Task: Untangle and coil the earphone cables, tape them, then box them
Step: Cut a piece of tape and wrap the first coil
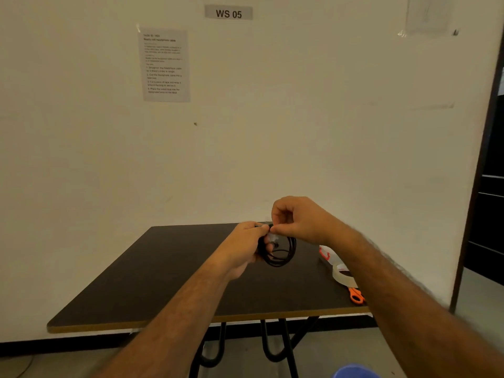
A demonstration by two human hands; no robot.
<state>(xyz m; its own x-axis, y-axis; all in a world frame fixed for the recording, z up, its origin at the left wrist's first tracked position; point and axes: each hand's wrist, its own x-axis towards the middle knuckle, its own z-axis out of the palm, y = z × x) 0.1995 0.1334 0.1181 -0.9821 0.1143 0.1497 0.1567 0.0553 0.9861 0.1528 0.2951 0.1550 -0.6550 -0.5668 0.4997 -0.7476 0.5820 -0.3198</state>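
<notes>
A black earphone cable (283, 253) is wound into a round coil and hangs above the dark table (152, 274). My left hand (245, 246) grips the coil's left side. My right hand (297, 218) pinches the top of the coil, where a small piece of clear tape (272, 237) shows between my fingers. A roll of clear tape (344, 275) lies on the table to the right, partly hidden by my right forearm. Orange-handled scissors (356, 295) lie near the table's right front corner.
A white and red package (326, 253) lies behind the tape roll. The table stands against a pale wall with a printed instruction sheet (165, 65) and a "WS 05" sign (228, 12). A blue object (354, 371) shows at the bottom edge.
</notes>
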